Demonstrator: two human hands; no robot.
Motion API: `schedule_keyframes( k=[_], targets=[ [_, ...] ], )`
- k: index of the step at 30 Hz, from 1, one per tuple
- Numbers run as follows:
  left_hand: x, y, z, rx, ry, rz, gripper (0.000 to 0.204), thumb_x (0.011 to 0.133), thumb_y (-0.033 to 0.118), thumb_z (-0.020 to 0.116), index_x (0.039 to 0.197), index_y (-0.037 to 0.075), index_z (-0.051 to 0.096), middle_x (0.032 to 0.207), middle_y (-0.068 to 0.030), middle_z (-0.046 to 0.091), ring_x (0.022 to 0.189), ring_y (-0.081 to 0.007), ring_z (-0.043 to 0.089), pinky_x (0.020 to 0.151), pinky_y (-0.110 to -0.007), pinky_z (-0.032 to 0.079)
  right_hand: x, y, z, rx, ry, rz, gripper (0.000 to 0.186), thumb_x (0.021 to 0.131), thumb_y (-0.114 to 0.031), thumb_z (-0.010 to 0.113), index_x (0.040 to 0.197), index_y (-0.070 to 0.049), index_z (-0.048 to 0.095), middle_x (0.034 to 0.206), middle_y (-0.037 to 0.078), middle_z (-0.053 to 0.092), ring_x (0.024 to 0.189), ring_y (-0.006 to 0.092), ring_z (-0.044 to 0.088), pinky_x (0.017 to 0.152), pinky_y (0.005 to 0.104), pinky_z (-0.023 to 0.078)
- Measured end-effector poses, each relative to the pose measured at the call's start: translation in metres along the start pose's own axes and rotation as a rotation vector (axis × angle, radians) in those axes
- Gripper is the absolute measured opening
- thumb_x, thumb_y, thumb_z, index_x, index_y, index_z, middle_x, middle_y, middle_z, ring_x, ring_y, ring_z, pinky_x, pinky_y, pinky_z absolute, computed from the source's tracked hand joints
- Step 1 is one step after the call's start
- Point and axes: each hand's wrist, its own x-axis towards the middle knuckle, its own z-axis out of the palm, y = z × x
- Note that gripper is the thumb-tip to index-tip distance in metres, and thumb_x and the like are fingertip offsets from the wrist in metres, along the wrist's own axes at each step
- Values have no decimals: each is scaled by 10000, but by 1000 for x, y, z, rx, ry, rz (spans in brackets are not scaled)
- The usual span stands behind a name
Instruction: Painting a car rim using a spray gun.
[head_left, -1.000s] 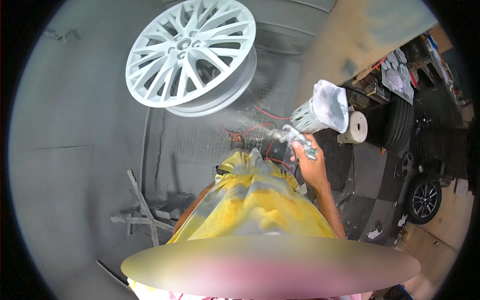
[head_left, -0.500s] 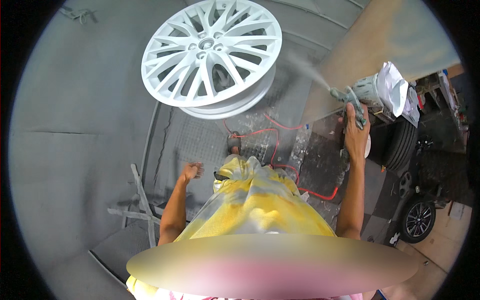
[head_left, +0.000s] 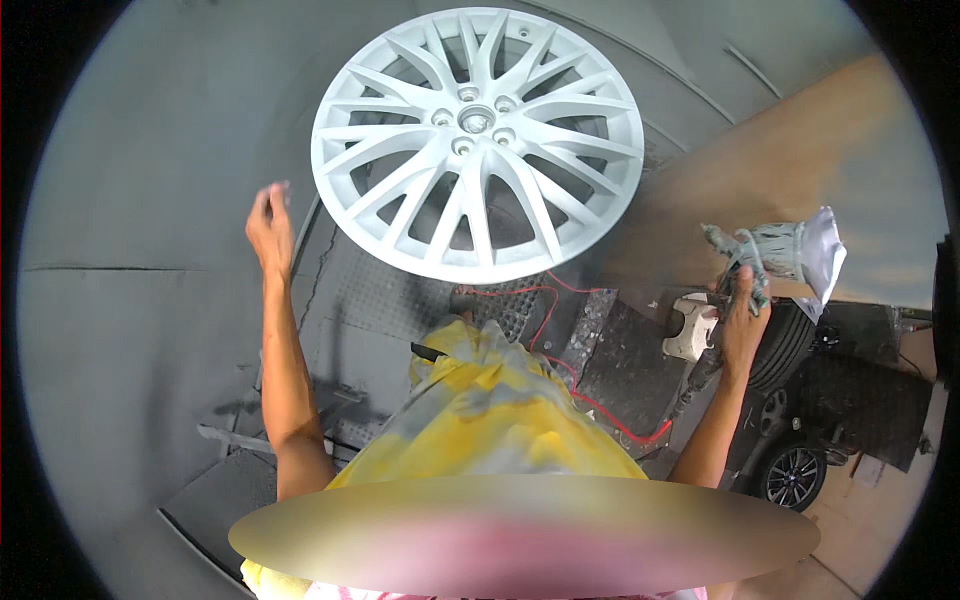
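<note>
A white multi-spoke wheel rim is in front of me at the upper middle, its face turned toward me. My right hand grips a paint-crusted spray gun to the right of the rim, apart from it. The gun's grey-coated cup points rightward, with white paper over its end. No spray mist shows at the nozzle. My left hand is raised left of the rim, not touching it, fingers loosely bent and a little apart. Its fingertips are slightly blurred.
A red hose runs across the floor by my legs. To the right stand a white stool-like object, a tyre and a dark wheel. A tan sheet hangs at the right; a grey stand is lower left.
My left hand has risen up and leftward. The spray gun has moved lower and rightward, and its mist is no longer visible. The rim appears larger, further right, and turned more face-on.
</note>
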Motion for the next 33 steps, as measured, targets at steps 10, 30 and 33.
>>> schedule_keyframes(
  k=[10, 30, 33],
  targets=[
    [2, 82, 137, 309, -333, 603, 361, 955, 294, 637, 1236, 69, 639, 1250, -181, 566, 1205, -386, 507, 1059, -533, 357, -5, -38, 61, 63, 67, 45, 262, 1003, -187, 660, 1159, 20, 625, 1000, 107, 689, 901, 185, 722, 548, 282, 592],
    [37, 81, 124, 953, -314, 704, 432, 1036, 353, 499, 1275, 17, 624, 1215, -247, 609, 1147, -431, 562, 986, -499, 454, -153, 79, 19, 392, -306, 511, 325, 984, -257, 695, 1217, -41, 626, 835, -7, 667, 688, 47, 575, 558, 242, 464],
    [45, 54, 89, 1023, -410, 464, 536, 1019, 426, 522, 1401, 51, 544, 1404, -265, 493, 1274, -465, 483, 1060, -530, 427, -179, 68, 23, 379, -253, 444, 350, 982, -266, 697, 1236, -38, 618, 861, 3, 672, 741, 64, 596, 617, 256, 477]
  ],
)
